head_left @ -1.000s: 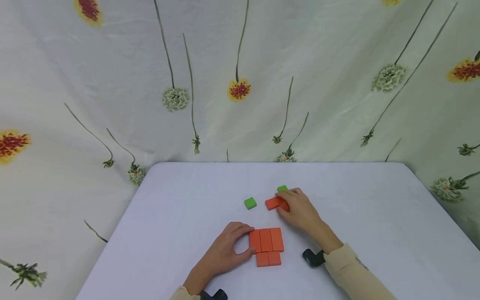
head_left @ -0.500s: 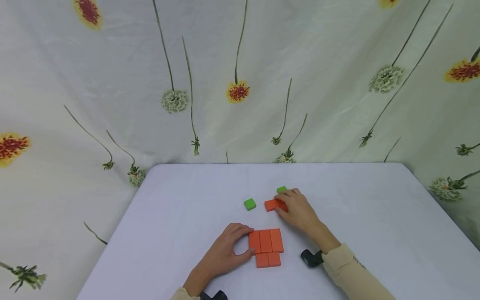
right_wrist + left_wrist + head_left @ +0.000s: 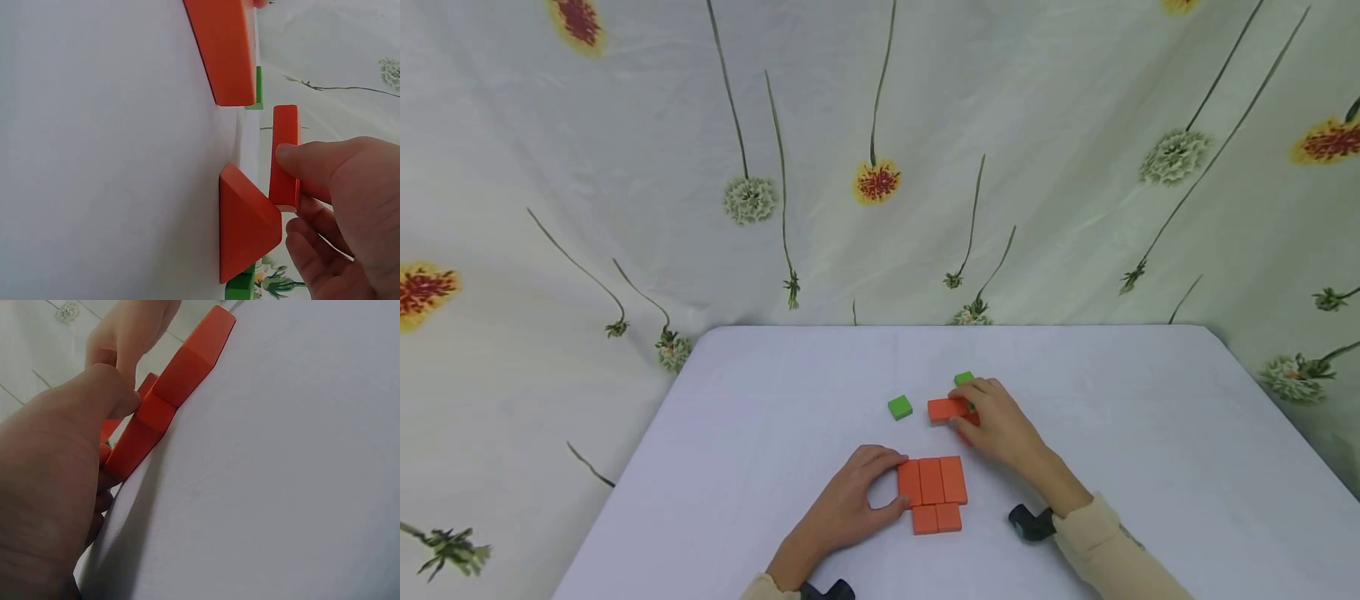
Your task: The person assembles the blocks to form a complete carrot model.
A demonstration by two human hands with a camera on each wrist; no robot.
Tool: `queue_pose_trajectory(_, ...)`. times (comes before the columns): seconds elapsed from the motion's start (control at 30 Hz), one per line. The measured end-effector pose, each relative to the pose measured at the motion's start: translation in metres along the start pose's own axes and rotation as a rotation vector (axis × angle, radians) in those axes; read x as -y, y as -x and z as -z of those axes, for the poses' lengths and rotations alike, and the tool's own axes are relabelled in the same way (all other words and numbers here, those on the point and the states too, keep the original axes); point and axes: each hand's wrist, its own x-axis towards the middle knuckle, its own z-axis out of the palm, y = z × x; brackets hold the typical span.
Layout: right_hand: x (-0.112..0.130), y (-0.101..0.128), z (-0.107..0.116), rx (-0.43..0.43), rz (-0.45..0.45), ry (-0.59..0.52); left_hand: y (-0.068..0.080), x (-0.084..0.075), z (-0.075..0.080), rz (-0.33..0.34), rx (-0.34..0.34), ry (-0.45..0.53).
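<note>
My left hand (image 3: 856, 498) holds the left side of a cluster of flat orange blocks (image 3: 931, 482), thumb at its lower corner and fingers at its upper one. Three long blocks lie side by side, with two shorter blocks (image 3: 937, 518) against their near edge. Farther back, my right hand (image 3: 1000, 425) pinches an orange block (image 3: 946, 409); the right wrist view shows that block (image 3: 285, 125) raised off the tabletop, with the thumb on its face. Beneath it rests a wedge-shaped orange block (image 3: 247, 228), partly hidden by the hand in the head view.
A green block (image 3: 900, 407) lies left of the right hand, and another green block (image 3: 964, 378) sits just beyond its fingers. The white table (image 3: 775, 400) ends at a flower-printed cloth (image 3: 820, 250). Each wrist wears a black device (image 3: 1032, 523).
The orange block in my right hand has shifted slightly left, and more of the orange block under that hand now shows. My left hand and the cluster stay put.
</note>
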Motion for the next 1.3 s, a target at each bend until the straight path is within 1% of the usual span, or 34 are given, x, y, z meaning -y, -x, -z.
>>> queue_pose_trajectory(0.17, 0.003, 0.004, 0.007, -0.007, 0.012, -0.018, -0.001, 0.0, 0.0, 0.006, 0.002, -0.009)
queue_pose_trajectory(0.33, 0.006, 0.01, 0.013, -0.029, 0.049, -0.022, -0.001, 0.0, -0.001, 0.005, 0.0, -0.02)
queue_pose_trajectory(0.47, 0.009, 0.016, 0.017, -0.025, 0.062, -0.028, -0.001, 0.0, -0.001, 0.01, 0.0, -0.025)
queue_pose_trajectory(0.6, 0.013, 0.021, 0.022, -0.001, 0.069, -0.068, -0.001, -0.001, -0.001, 0.008, -0.004, -0.032)
queue_pose_trajectory(0.77, 0.017, 0.027, 0.027, 0.036, 0.099, -0.118, -0.001, -0.001, -0.001, 0.002, -0.007, -0.025)
queue_pose_trajectory(0.93, 0.019, 0.034, 0.03, 0.084, 0.113, -0.147, 0.0, -0.001, -0.001, 0.005, -0.006, -0.018)
queue_pose_trajectory(1.13, 0.021, 0.042, 0.031, 0.136, 0.122, -0.157, -0.001, -0.001, -0.001, 0.004, -0.007, -0.019)
queue_pose_trajectory(1.3, 0.022, 0.047, 0.031, 0.184, 0.151, -0.19, -0.001, -0.001, -0.001, 0.012, -0.006, -0.018)
